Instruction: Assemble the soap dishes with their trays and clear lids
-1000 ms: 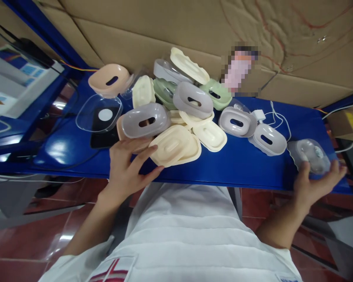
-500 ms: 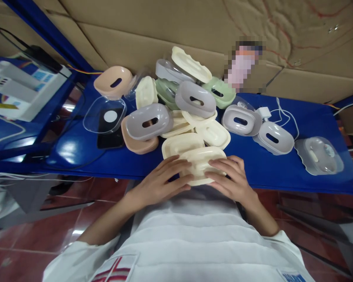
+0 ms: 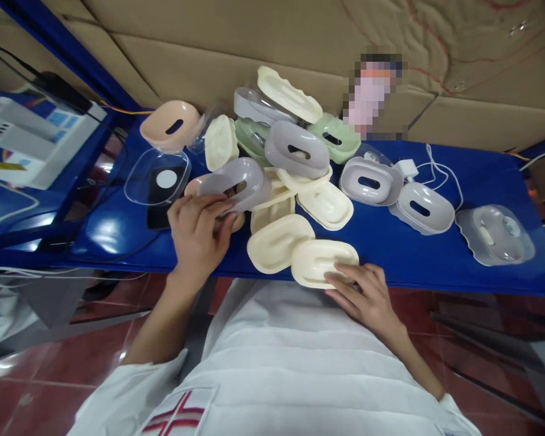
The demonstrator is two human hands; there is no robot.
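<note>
My left hand (image 3: 200, 233) is closed on the near left end of a grey slotted soap dish (image 3: 249, 191), which is tilted above a peach dish (image 3: 240, 223). My right hand (image 3: 366, 297) holds the right end of a cream oval soap dish insert (image 3: 322, 257) at the table's front edge, fingers on top; its thumb is hidden. Another cream insert (image 3: 279, 245) lies just left of that one, with more cream pieces (image 3: 329, 204) behind it. A second grey slotted dish (image 3: 295, 142) rests on the pile.
Green (image 3: 340, 142) and peach slotted dishes (image 3: 172, 124) stand at the back. A clear lid (image 3: 136, 181) lies over a dark phone on the left. Grey dishes (image 3: 424, 209), a white charger (image 3: 406, 168) and a clear-lidded dish (image 3: 499, 236) sit to the right of the blue table (image 3: 390, 260).
My left hand has let go of the cream insert and moved left onto the grey dish, which is now tilted. The cream insert has shifted slightly right and nearer, with my right hand still on it.
</note>
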